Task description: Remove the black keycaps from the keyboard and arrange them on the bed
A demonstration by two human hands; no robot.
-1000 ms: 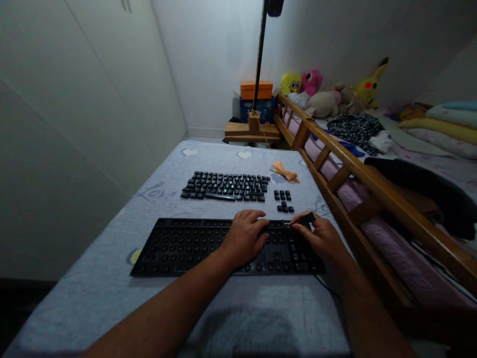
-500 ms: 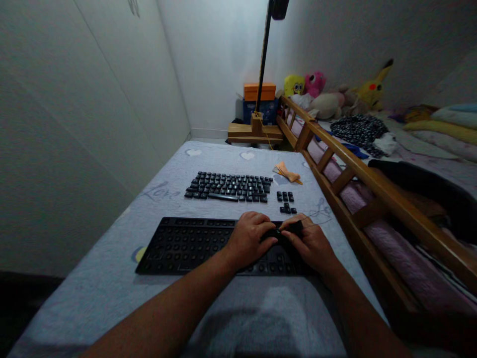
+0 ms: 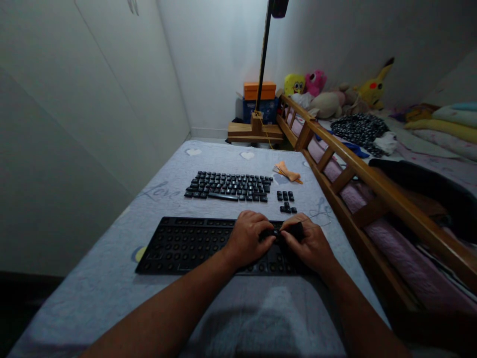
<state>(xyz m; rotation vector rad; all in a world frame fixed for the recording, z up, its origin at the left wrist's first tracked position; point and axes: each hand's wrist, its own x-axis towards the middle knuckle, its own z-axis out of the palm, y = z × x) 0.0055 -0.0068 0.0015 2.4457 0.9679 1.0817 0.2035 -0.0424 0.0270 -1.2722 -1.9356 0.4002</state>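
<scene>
a pale blue cloth (image 3: 112,268) printed with hearts spreads under your work, with a wooden bed rail (image 3: 346,150) to the right of the keyboard and soft toys (image 3: 315,85) on the bed far beyond it. the black keyboard (image 3: 201,237) lies flat on that cloth under your hands, its round key mounts showing along the left stretch. your left hand (image 3: 248,238) rests over the keyboard, right of its middle, thumb and forefinger nearly together at a small dark piece (image 3: 276,232); i cannot tell whether that grip has hold of it. your right hand (image 3: 308,244) is over the keyboard's right part, its grip closed on a black handle (image 3: 297,230), with thin wires (image 3: 316,215) sticking out beyond the keyboard's far edge. just behind the keyboard, keycaps (image 3: 231,186) lie in neat rows, and a smaller keycap cluster (image 3: 285,197) sits behind the keyboard's right part. an orange piece (image 3: 288,172) lies farther behind the keyboard, past that cluster.
</scene>
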